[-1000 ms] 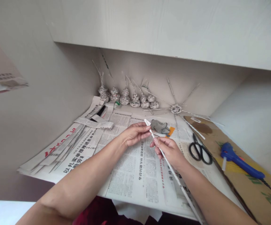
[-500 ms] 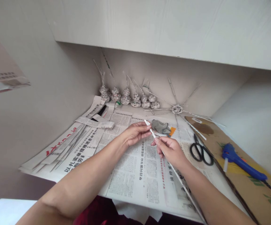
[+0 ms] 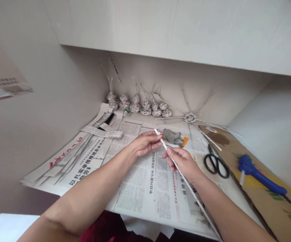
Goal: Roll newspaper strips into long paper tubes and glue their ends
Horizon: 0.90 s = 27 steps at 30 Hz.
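A thin rolled newspaper stick (image 3: 189,187) slants from the middle of the table down to the lower right. Near its upper tip, my left hand (image 3: 148,144) is closed, pinching it between thumb and fingers. A little lower, my right hand (image 3: 179,159) is closed round the same stick. Just beyond both hands lies a crumpled grey cloth or glove (image 3: 172,136) with an orange piece (image 3: 185,142) beside it. Newspaper sheets (image 3: 140,188) cover the tabletop under my hands.
Several woven paper gourds (image 3: 135,104) line the back wall. Right of them stands a star-like frame of paper sticks (image 3: 190,117). Black scissors (image 3: 214,163) lie beside a cardboard sheet (image 3: 257,198) bearing a blue glue gun (image 3: 258,174). Cut newspaper strips (image 3: 70,154) are piled at left. An overhanging panel (image 3: 175,30) crosses above.
My right hand has shifted very slightly along or around the stick, and the stick's lower part sits a touch differently. My left hand looks the same.
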Each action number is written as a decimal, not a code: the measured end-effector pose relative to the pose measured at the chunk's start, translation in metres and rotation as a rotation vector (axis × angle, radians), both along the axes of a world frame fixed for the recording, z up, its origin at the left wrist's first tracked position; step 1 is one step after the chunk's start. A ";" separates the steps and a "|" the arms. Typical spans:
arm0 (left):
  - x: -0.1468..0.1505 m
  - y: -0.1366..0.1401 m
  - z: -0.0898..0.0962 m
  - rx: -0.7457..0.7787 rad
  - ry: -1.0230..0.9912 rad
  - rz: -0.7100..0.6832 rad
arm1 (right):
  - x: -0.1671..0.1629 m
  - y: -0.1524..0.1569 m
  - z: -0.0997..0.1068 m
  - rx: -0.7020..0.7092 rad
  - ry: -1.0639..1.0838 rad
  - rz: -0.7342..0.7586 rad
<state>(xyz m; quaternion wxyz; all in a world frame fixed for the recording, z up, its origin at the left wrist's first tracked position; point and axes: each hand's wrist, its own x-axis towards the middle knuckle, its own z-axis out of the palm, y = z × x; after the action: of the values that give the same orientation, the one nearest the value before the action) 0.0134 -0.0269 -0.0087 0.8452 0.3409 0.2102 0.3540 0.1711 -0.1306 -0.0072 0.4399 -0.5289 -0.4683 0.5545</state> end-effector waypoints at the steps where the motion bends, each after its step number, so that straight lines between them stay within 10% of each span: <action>1: 0.000 0.000 0.000 0.002 0.000 -0.001 | 0.000 0.000 0.000 -0.013 0.016 -0.001; 8: 0.000 -0.001 0.001 0.002 0.007 0.002 | -0.002 0.000 -0.001 -0.138 0.234 0.094; 17: 0.000 0.001 -0.001 0.010 0.003 0.007 | -0.005 -0.009 0.006 0.317 -0.590 -0.133; 27: -0.002 -0.001 0.002 -0.010 -0.004 -0.059 | -0.003 -0.003 0.002 0.025 -0.018 0.037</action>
<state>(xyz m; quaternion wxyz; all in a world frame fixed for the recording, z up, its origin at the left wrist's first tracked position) 0.0109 -0.0279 -0.0068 0.8573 0.3420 0.2002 0.3285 0.1685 -0.1334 -0.0051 0.4320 -0.5196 -0.4888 0.5517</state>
